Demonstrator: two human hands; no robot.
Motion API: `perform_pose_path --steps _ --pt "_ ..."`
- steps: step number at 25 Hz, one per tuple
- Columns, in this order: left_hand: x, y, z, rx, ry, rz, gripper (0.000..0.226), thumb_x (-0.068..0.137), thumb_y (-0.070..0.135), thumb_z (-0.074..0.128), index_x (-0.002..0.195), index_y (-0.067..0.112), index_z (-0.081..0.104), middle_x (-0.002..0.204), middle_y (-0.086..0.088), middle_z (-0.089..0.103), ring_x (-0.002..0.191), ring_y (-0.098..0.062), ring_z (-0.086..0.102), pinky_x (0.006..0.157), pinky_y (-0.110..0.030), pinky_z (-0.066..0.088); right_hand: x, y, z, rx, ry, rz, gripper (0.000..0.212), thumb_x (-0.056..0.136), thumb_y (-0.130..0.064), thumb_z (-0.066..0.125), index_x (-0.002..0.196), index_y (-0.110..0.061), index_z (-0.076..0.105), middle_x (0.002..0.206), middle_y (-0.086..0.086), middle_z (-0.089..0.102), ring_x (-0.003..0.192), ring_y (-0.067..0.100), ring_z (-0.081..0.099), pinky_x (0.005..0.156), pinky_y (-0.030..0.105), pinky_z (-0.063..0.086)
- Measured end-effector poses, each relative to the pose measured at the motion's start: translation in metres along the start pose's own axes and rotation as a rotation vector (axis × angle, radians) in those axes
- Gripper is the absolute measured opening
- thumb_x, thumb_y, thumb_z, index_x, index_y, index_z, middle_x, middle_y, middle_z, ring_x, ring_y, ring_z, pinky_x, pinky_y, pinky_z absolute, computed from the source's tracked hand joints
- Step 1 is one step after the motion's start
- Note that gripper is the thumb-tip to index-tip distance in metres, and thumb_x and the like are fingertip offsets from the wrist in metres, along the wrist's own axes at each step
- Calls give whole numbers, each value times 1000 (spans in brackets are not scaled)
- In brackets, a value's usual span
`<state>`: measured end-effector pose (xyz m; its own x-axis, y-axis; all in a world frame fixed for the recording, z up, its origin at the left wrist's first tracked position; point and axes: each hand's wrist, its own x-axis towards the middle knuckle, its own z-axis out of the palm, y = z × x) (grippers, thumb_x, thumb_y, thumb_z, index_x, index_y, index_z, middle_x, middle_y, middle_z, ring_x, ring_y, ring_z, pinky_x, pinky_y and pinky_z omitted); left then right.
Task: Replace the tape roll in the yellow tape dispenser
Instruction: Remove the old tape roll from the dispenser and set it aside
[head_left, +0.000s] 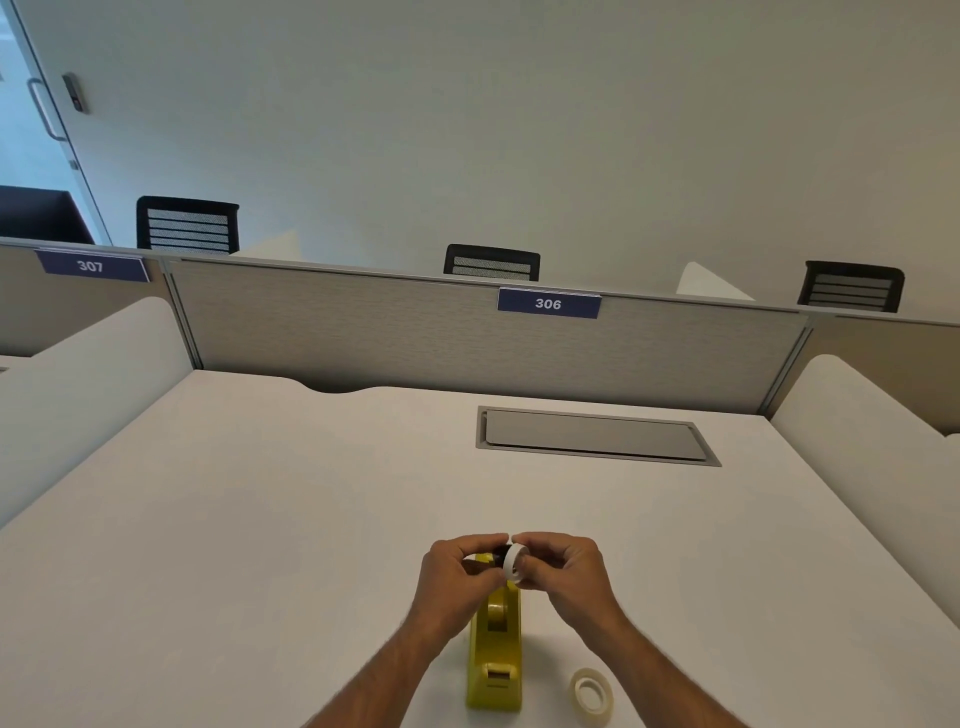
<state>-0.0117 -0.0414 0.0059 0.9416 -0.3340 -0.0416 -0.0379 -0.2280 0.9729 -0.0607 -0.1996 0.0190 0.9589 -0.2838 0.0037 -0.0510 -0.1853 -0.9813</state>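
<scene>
The yellow tape dispenser (495, 649) stands on the white desk (260, 519), lengthwise away from me, its roll bay open on top. Above its far end, my right hand (563, 574) pinches a small white ring, a bare tape core (513, 562), held upright. My left hand (457, 577) meets it from the left, fingers closed on a dark hub piece (500, 551) pressed against the ring; the hub is mostly hidden by my fingers. A fuller roll of clear tape (592, 690) lies flat on the desk to the right of the dispenser.
A grey cable hatch (597, 435) is set flush in the desk further back. A fabric partition (467, 338) with the label 306 closes the far edge. White side dividers (857, 415) rise at left and right.
</scene>
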Motion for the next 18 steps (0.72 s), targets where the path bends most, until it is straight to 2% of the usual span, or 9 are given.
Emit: perform_pose_path --steps 5,7,9,11,13,18 --pt "-1 -4 -3 84 35 30 33 72 25 87 103 27 76 97 13 77 88 -7 74 76 -17 59 1 3 -1 1 55 21 19 84 -4 74 94 -19 79 92 6 77 81 24 74 70 40 65" --pt "-1 -6 -5 49 59 -13 31 70 22 88 98 25 75 94 10 77 87 -8 74 75 -19 60 3 7 -5 -71 163 7 18 84 -4 73 97 -16 78 91 6 75 76 22 73 66 37 65" --pt "-2 -8 -8 43 71 -38 31 69 22 89 96 23 74 92 8 77 85 -7 74 76 -20 61 7 15 -14 -292 247 5 16 82 -8 75 96 -16 77 88 2 74 74 15 70 65 29 62" --pt "-2 -9 -9 41 68 -38 31 70 23 88 98 24 75 93 9 78 84 -3 73 73 -15 59 8 24 -25 -611 233 55 13 77 -15 74 88 -21 75 80 -4 73 72 10 66 64 21 53" --pt "-2 -10 -9 26 62 -40 33 73 23 86 103 24 75 96 9 77 85 -3 73 71 -13 57 7 32 -33 -775 196 169 10 72 -19 69 78 -26 71 76 -7 70 71 11 63 60 20 47" --pt "-2 -12 -5 40 39 -55 36 78 27 82 113 25 73 107 8 76 92 -11 72 84 -27 60 3 44 -43 -858 160 335 11 67 -16 64 65 -27 63 78 -4 71 73 17 66 60 24 49"
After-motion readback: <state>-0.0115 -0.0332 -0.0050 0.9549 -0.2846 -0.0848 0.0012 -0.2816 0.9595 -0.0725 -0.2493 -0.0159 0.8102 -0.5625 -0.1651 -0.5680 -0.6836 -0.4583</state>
